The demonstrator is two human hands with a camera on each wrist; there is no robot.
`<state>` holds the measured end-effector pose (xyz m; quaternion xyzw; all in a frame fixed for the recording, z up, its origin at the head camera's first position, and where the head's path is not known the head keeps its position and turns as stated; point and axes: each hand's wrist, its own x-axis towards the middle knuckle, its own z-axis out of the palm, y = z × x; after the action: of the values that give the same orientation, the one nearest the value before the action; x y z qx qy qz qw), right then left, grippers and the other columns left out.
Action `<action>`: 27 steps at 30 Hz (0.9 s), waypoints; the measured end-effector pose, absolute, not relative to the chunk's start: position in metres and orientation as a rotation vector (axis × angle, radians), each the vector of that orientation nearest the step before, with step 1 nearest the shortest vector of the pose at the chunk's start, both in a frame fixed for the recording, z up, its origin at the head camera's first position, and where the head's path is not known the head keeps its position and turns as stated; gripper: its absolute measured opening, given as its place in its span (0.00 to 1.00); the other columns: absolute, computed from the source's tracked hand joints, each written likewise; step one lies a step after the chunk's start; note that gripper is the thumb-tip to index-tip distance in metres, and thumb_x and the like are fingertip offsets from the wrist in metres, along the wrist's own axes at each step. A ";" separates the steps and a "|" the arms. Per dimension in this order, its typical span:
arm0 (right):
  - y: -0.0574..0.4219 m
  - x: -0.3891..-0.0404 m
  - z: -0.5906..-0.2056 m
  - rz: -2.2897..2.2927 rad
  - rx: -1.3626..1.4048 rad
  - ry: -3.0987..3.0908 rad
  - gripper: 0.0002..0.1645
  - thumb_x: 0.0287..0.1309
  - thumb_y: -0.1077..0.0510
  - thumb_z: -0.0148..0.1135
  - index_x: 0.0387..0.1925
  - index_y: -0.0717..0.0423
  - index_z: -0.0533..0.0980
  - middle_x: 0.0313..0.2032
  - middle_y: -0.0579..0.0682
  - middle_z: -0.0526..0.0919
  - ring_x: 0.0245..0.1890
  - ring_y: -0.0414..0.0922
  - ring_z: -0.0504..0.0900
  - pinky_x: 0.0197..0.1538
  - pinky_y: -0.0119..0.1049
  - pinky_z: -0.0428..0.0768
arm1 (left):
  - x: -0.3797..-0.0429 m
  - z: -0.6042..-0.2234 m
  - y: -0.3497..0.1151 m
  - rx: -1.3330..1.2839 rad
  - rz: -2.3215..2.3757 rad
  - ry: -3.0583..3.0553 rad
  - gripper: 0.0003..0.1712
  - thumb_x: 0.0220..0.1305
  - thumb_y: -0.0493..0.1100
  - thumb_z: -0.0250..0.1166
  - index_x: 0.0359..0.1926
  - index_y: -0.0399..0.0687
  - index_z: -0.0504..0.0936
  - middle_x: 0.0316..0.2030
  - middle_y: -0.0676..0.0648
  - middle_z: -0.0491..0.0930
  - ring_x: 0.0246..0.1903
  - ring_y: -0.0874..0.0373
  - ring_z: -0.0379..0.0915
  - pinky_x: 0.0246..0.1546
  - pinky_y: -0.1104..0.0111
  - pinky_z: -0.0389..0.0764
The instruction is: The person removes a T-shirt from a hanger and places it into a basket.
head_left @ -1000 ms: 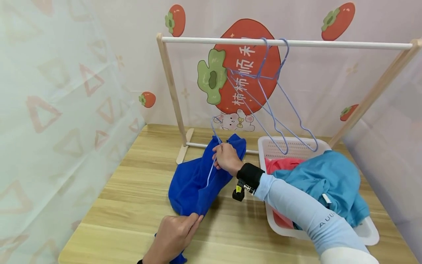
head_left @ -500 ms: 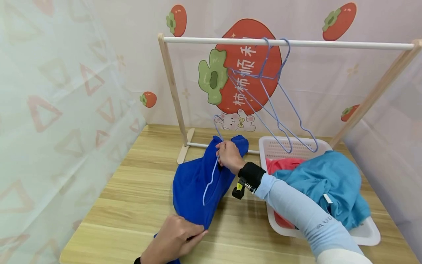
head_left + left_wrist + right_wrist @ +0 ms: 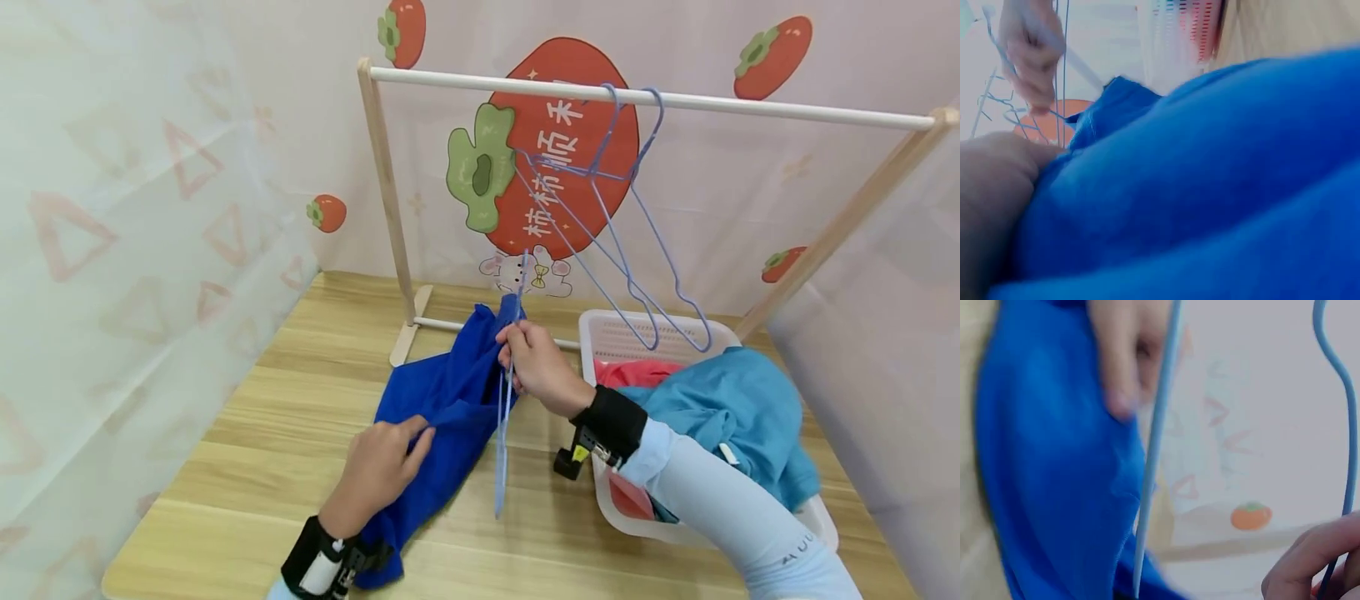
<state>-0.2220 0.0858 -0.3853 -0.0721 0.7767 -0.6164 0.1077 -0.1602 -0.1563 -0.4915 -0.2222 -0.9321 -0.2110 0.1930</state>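
In the head view a crumpled blue garment [image 3: 450, 417] lies across the table. My left hand [image 3: 386, 467] pinches a fold on its near left side; the left wrist view is mostly filled by the blue fabric [image 3: 1197, 162]. My right hand [image 3: 543, 367] grips a light-blue wire hanger [image 3: 501, 467] near its neck. The hanger is seen almost edge-on, hook upward, its lower end over the table to the garment's right. In the right wrist view the hanger wire [image 3: 1155, 437] crosses in front of the blue cloth [image 3: 1054, 450].
A rack with a white rail [image 3: 465, 81] stands at the back, with two more wire hangers [image 3: 600, 179] on it. Below them at the right, a white basket [image 3: 588, 333] holds a teal garment [image 3: 720, 408] and a red one [image 3: 637, 372].
The hanger has turned edge-on and moved off the blue garment toward its right. My left hand has shifted from the garment's near edge to a fold further up.
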 end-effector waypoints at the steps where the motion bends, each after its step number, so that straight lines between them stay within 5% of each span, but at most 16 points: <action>1: 0.087 -0.217 -0.385 -1.776 -0.236 2.276 0.20 0.87 0.54 0.33 0.52 0.64 0.69 0.30 0.48 0.71 0.19 0.42 0.66 0.24 0.33 0.70 | -0.166 -0.490 -0.157 -0.586 -0.628 -2.632 0.09 0.71 0.42 0.69 0.31 0.51 0.83 0.14 0.59 0.62 0.13 0.69 0.55 0.14 0.75 0.55; 10: 0.091 -0.189 -0.404 -1.495 -0.353 2.467 0.19 0.84 0.56 0.41 0.44 0.64 0.76 0.20 0.47 0.70 0.13 0.43 0.72 0.19 0.35 0.72 | -0.242 -0.499 -0.139 -0.456 -0.823 -2.698 0.11 0.81 0.45 0.54 0.42 0.48 0.79 0.24 0.48 0.77 0.24 0.50 0.78 0.21 0.59 0.72; 16: 0.096 -0.167 -0.405 -1.121 -0.547 2.779 0.18 0.82 0.56 0.50 0.32 0.55 0.76 0.17 0.43 0.68 0.12 0.38 0.70 0.17 0.33 0.70 | -0.273 -0.523 -0.131 -0.408 -0.693 -2.853 0.14 0.81 0.43 0.53 0.35 0.45 0.76 0.26 0.42 0.79 0.27 0.41 0.82 0.24 0.49 0.78; 21: 0.108 -0.141 -0.389 -0.749 -0.683 3.060 0.23 0.78 0.60 0.54 0.21 0.50 0.69 0.15 0.39 0.64 0.13 0.33 0.64 0.18 0.28 0.63 | -0.285 -0.521 -0.131 -0.376 -0.605 -2.986 0.11 0.78 0.41 0.55 0.38 0.41 0.79 0.35 0.37 0.84 0.36 0.37 0.85 0.32 0.44 0.83; 24: 0.121 -0.125 -0.370 -0.684 -0.710 3.042 0.23 0.78 0.60 0.54 0.21 0.49 0.70 0.14 0.38 0.63 0.11 0.32 0.63 0.17 0.28 0.63 | -0.297 -0.510 -0.136 -0.335 -0.691 -3.000 0.16 0.75 0.45 0.56 0.50 0.36 0.80 0.47 0.34 0.84 0.47 0.35 0.84 0.43 0.42 0.84; 27: 0.135 -0.110 -0.345 -0.736 -0.666 2.899 0.23 0.80 0.56 0.52 0.22 0.48 0.72 0.13 0.37 0.65 0.10 0.33 0.65 0.17 0.29 0.67 | -0.316 -0.492 -0.144 -0.152 -0.820 -2.893 0.36 0.69 0.50 0.61 0.67 0.28 0.70 0.62 0.27 0.74 0.58 0.31 0.76 0.52 0.38 0.81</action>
<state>-0.1103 0.1346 -0.3450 -0.2171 0.9454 -0.2400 0.0386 -0.3164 -0.1436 -0.4922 -0.0503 -0.9588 -0.2717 0.0652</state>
